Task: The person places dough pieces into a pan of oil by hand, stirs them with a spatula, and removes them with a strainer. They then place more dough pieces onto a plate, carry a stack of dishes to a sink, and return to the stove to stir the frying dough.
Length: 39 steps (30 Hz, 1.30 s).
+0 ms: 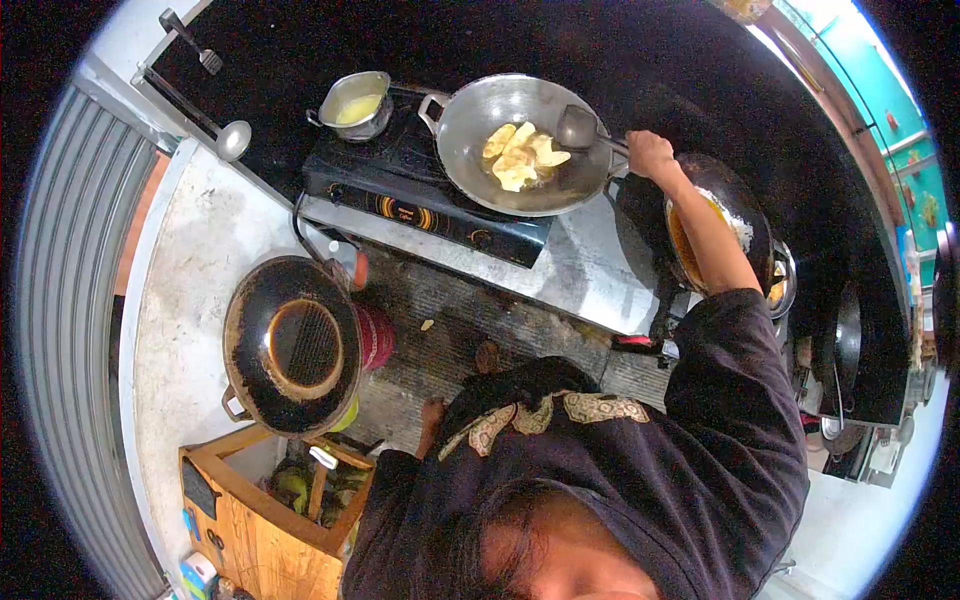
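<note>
My right hand (650,155) is closed around the handle of a metal ladle (577,128). The ladle's bowl is inside a large silver wok (470,165), against its right side. Pale yellow food pieces (520,155) lie in a little liquid at the wok's bottom, just left of the ladle. The wok sits on the right side of a black gas stove (370,170). On the stove's left stands a small metal pot (370,128) with yellow liquid. My left hand (432,412) hangs low beside my body, its fingers too small and shadowed to make out.
A blackened wok (250,330) stands at the lower left, above a wooden cabinet (270,555). Another dark pan (715,175) with orange liquid is under my right forearm. A ladle (234,140) and a slotted turner (210,62) are at the upper left.
</note>
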Tool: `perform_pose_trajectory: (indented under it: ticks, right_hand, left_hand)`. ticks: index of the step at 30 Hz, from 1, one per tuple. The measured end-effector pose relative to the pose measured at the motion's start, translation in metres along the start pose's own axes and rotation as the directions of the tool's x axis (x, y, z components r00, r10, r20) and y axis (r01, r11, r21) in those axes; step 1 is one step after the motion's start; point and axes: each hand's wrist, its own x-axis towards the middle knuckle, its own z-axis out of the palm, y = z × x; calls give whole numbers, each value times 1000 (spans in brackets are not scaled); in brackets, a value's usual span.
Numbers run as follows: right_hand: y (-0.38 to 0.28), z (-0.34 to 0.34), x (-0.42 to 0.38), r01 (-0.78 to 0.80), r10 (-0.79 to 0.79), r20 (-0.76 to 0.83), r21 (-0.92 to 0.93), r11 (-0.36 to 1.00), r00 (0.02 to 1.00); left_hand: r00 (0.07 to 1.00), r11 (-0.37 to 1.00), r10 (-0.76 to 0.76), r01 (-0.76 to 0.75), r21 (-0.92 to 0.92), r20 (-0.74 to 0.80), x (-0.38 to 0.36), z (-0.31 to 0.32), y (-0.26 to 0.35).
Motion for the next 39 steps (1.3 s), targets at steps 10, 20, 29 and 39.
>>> perform_pose_trajectory:
  ticks: [10,20,29,39]
  right_hand:
    - [4,-16,-35,-153,-118,321,703,694,940]
    - [1,25,-8,119,-51,-184,383,916,982]
    - [-11,57,20,70,-17,-244,213,974,970]
    - [25,22,-10,158,-142,-147,104,982,979]
  left_hand:
    - [977,829,-151,207,-520,148,11,-11,4]
    - [998,981,-44,51,-189,41,6,-10,2]
    - [946,959,281,-269,90,-160,4,-16,9]
    - [922,933,356,-343,105,-154,-10,-8,-10]
